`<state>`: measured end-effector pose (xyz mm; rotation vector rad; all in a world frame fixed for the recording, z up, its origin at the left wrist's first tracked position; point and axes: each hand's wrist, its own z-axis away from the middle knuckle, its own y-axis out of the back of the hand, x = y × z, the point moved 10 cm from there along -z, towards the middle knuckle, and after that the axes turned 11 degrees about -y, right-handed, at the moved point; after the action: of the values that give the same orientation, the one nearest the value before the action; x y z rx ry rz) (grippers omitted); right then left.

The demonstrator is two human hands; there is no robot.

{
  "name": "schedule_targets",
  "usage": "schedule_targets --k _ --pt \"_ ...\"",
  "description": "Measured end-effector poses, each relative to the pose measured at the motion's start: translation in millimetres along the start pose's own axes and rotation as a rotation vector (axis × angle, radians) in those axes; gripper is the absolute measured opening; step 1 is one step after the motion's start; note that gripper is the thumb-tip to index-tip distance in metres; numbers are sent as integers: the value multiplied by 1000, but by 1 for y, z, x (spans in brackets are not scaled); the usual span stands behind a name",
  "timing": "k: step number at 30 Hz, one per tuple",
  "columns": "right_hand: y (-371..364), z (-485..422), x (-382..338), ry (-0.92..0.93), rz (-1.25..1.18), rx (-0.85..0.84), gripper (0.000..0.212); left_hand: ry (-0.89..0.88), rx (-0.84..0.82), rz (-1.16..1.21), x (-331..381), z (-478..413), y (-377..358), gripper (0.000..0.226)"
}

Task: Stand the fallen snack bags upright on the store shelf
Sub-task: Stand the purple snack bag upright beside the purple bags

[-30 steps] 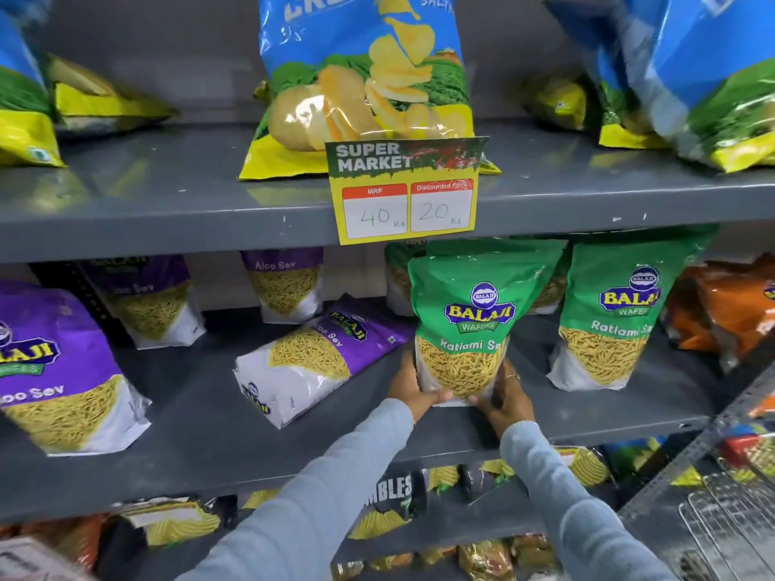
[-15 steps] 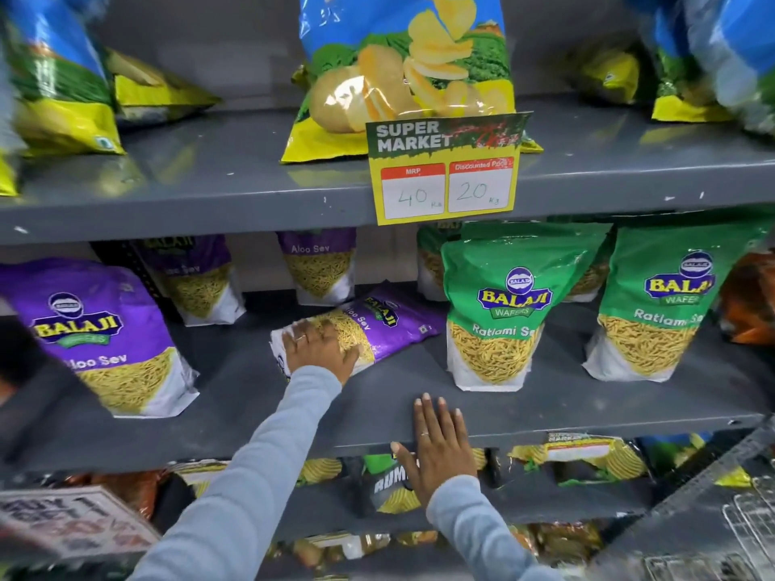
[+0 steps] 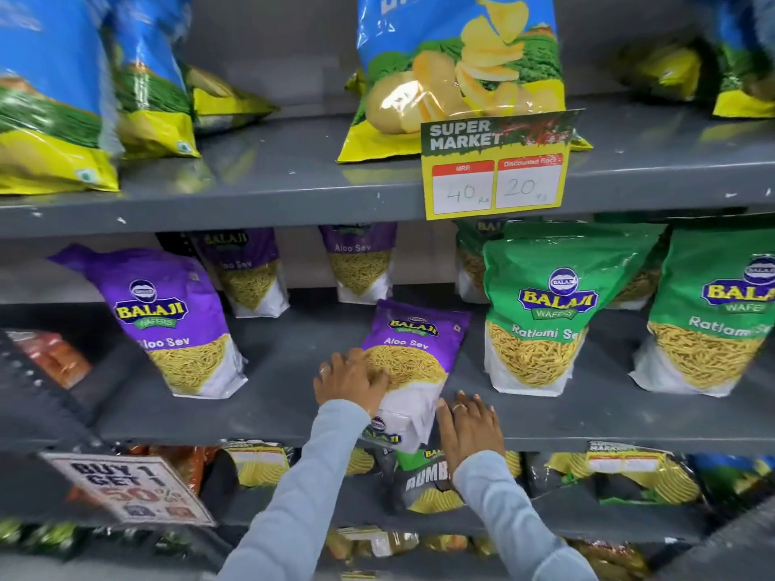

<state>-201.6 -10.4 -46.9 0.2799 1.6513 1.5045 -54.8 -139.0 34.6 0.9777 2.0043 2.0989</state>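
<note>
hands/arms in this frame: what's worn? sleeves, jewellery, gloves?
Both arms wear light grey-blue long sleeves, soft knit-looking fabric, ending at the wrists. No gloves. The left hand has a ring on one finger; the right hand has a thin band ring too. No watch or bracelet shows.

Shop, supermarket aisle. Grey metal shelf (image 3: pixel 268 396) under both hands, tiers above and below. Up and right of hands: yellow price tag (image 3: pixel 497 165) reading "SUPER MARKET", MRP 40, discounted 20. Down-left of left hand (image 3: pixel 350 381): "BUY 1 GET 1" promo sign (image 3: pixel 126 488). Branded Balaji sev packs lined up, purple Aloo Sev (image 3: pixel 172 320) left, green Ratlami Sev (image 3: pixel 541 308) right of right hand (image 3: pixel 469 429).
</note>
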Motion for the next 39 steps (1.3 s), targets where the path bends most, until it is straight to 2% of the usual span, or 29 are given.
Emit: schedule_targets --k 1,2,4,6,9,11,13,16,17,20,28,33,36,39 --pt "-1 -1 -5 3 7 -46 126 96 -21 138 -12 2 -7 59" --pt "-5 1 -10 -7 2 -98 117 182 -35 274 -22 5 -16 66" --pt "-4 5 -22 -83 -183 -176 80 306 -46 463 -32 14 -31 73" --pt "-4 6 -26 -194 -431 -230 81 362 -64 555 -36 22 -41 66" --pt "-9 10 -28 -295 -719 -365 62 324 -12 788 -38 28 -38 40" --pt "-14 8 -26 -279 -844 -423 67 313 34 1010 -40 39 -35 23" --pt "-15 9 -25 -194 -910 -469 81 316 58 1162 -40 55 -34 18" --pt "7 27 -24 -60 -1067 -502 60 246 59 1277 -30 80 -22 11" --pt "13 33 -21 -25 -1105 -505 57 224 56 1310 -26 88 -18 15" --pt "28 52 -13 59 -1165 -512 62 180 82 1355 -21 109 -13 25" --pt "29 69 2 17 -1228 -472 87 90 112 1306 -10 118 -9 32" --pt "43 58 -4 71 -1208 -407 82 32 179 1286 -6 110 -5 32" --pt "50 39 -19 109 -1151 -302 70 -48 248 1208 -4 93 9 33" --pt "48 18 -41 148 -1033 -160 70 -83 327 1135 -8 68 16 30"
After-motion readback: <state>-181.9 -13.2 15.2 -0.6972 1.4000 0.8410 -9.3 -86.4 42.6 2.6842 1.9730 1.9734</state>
